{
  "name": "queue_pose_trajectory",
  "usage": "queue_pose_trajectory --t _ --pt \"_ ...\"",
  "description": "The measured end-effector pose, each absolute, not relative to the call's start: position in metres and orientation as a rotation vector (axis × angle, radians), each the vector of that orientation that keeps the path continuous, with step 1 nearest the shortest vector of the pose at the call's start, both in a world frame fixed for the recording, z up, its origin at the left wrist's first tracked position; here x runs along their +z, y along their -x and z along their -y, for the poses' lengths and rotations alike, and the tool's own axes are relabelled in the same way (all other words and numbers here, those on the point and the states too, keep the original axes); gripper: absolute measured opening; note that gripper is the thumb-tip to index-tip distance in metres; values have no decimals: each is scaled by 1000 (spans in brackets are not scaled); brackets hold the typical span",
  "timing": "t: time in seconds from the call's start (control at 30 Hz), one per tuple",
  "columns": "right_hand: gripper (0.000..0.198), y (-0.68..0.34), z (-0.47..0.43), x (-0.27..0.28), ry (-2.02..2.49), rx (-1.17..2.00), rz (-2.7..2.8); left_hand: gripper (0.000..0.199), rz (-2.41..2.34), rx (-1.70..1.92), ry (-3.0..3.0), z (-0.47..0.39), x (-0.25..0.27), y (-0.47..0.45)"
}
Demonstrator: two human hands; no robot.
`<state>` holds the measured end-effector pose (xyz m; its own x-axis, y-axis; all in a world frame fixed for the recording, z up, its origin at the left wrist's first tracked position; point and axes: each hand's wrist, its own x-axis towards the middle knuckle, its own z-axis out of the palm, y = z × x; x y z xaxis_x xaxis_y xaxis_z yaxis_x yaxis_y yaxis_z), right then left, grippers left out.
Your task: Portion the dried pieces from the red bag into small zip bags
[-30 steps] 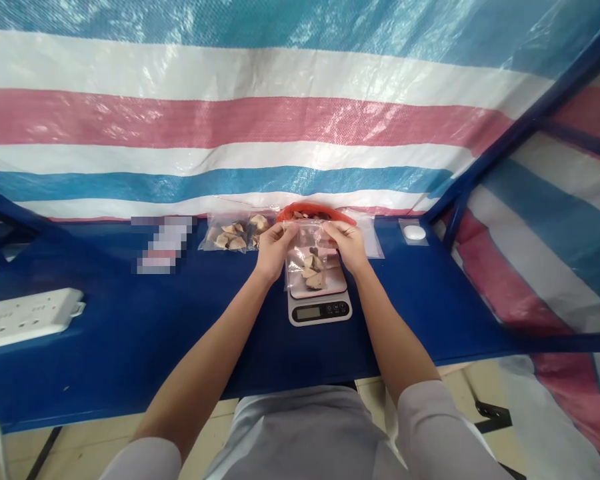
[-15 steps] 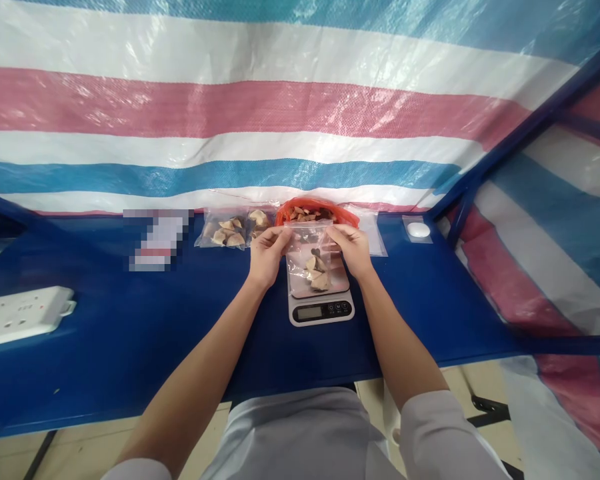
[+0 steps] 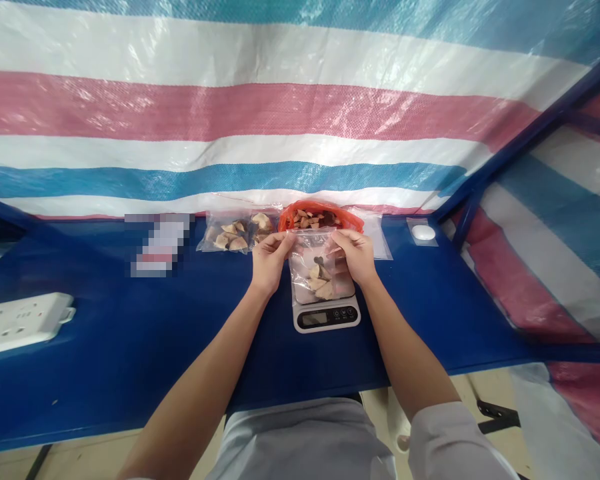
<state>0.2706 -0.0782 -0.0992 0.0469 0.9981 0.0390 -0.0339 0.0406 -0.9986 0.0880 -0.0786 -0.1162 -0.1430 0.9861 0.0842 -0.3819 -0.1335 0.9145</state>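
Observation:
A clear zip bag with several pale, dried slices at its bottom is stretched between my two hands. My left hand pinches its top left corner. The top right corner is pinched in my right hand. Under the bag is a white kitchen scale with a dark button panel; whether the bag rests on its plate I cannot tell. Just behind my hands sits a red plastic bag, open on top, full of brownish dried pieces.
Two filled clear bags, one at the left and one nearer my hand, lie on the blue table. Flat clear bags lie right of the red bag. A white oval object and a power strip are farther out. Striped sheeting hangs behind.
Both hands keep their pinch on the zip bag at its top corners. The whole view has shifted slightly; the bag and hands stay over the scale.

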Motion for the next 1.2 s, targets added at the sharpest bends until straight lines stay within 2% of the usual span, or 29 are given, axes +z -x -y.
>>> queue_pose_trajectory --t 0.5,0.87,1.2 --pt "31 -275 76 -106 1039 1065 1162 27 -894 1463 -966 78 -115 -82" --pt "34 -274 78 -105 1068 1092 1220 29 -1002 1540 -1051 80 -119 -82" --pt "25 -274 78 -107 1135 1075 1185 23 -1005 1454 -1140 79 -116 -79"
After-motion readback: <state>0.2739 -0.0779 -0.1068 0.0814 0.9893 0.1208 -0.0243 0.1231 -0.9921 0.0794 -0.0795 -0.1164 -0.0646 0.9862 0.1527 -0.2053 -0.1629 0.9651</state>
